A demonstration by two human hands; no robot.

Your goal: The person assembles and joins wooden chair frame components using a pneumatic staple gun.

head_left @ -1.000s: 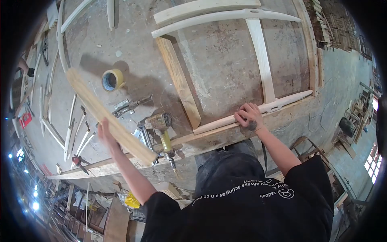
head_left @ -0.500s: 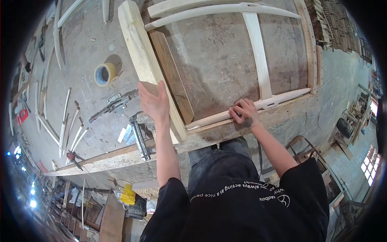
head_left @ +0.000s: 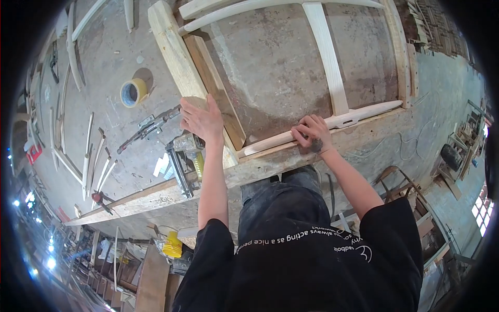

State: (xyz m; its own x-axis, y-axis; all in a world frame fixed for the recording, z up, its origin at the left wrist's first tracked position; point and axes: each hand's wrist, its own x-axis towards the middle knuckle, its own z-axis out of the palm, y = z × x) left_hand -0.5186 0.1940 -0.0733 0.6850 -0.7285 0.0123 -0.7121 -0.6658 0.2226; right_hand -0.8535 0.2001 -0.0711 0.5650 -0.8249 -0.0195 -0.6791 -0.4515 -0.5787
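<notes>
My left hand [head_left: 202, 122] spans a thick pale wooden beam [head_left: 179, 57], fingers over its left edge and thumb along its right. Its near end reaches the workbench edge. My right hand [head_left: 313, 135] has its fingers curled over a slotted, tapered wooden rail [head_left: 364, 113] lying along the near edge. A pale crosspiece [head_left: 328, 57] joins that rail to a curved wooden rail [head_left: 234, 11] at the far side. Between the beam and this frame lies a browner wooden strip [head_left: 213, 83]. A nail gun [head_left: 182, 161] rests just left of my left forearm.
A roll of tape [head_left: 133, 93] and a second dark metal tool [head_left: 148, 127] lie left of the beam. Several thin wooden sticks [head_left: 88, 151] and red-handled pliers [head_left: 100, 199] are farther left. A wooden strip [head_left: 399, 52] bounds the right side. A yellow container [head_left: 172, 244] stands below the bench.
The camera view has shifted slightly, so the bench appears a little higher. Both hands keep their places on the beam and the rail. More of the nail gun shows.
</notes>
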